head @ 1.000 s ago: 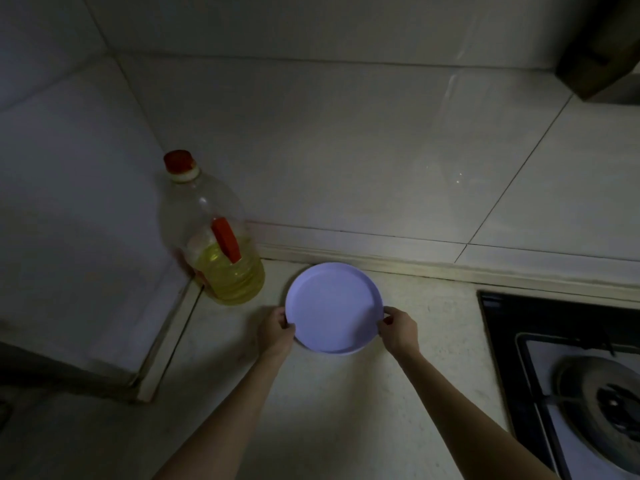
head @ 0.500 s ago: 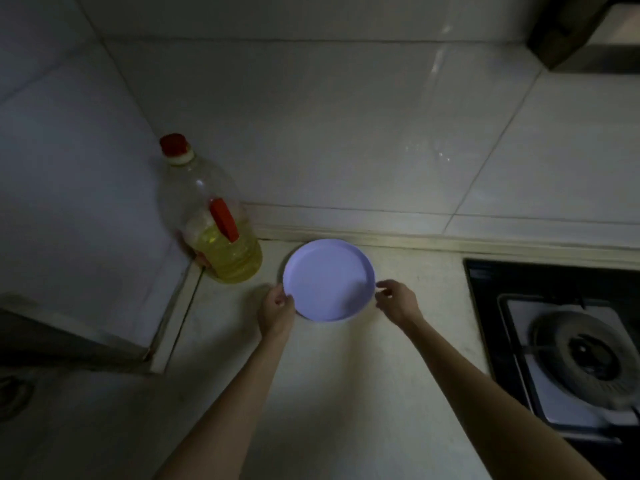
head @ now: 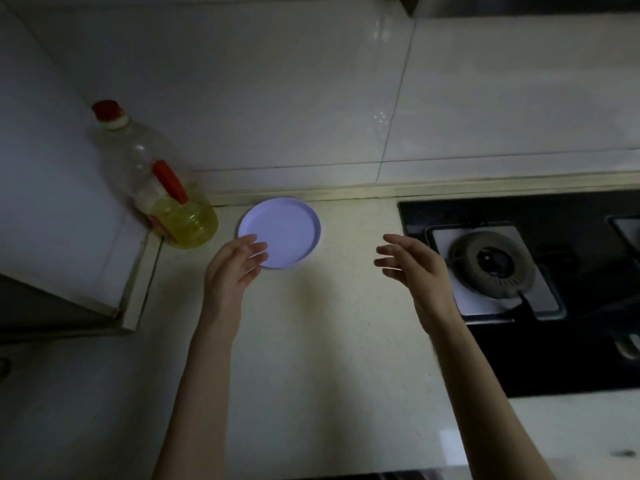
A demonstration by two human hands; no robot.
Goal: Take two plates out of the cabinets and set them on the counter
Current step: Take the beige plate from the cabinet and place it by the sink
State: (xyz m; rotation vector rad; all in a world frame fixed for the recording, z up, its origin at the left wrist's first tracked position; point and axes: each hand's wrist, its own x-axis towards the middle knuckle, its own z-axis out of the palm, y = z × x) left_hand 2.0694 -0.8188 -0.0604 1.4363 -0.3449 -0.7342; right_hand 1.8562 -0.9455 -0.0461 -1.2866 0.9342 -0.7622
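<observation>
A round pale lilac plate [head: 284, 230] lies flat on the light counter [head: 311, 341] close to the back wall. My left hand [head: 232, 268] hovers over the plate's near left edge, fingers spread, holding nothing. Well to the right of the plate, my right hand [head: 412, 268] is open too, apart from the plate and near the stove's left edge. Only one plate is in view; no cabinet shows.
A clear oil bottle [head: 162, 188] with a red cap and red handle stands left of the plate in the corner. A black gas stove [head: 519, 265] with a burner fills the right side. A raised tiled ledge [head: 69, 220] borders the left.
Both hands have let go of the plate and drawn back toward me, the right one swinging out to the right. The plate now rests on the counter; the view has shifted right.
</observation>
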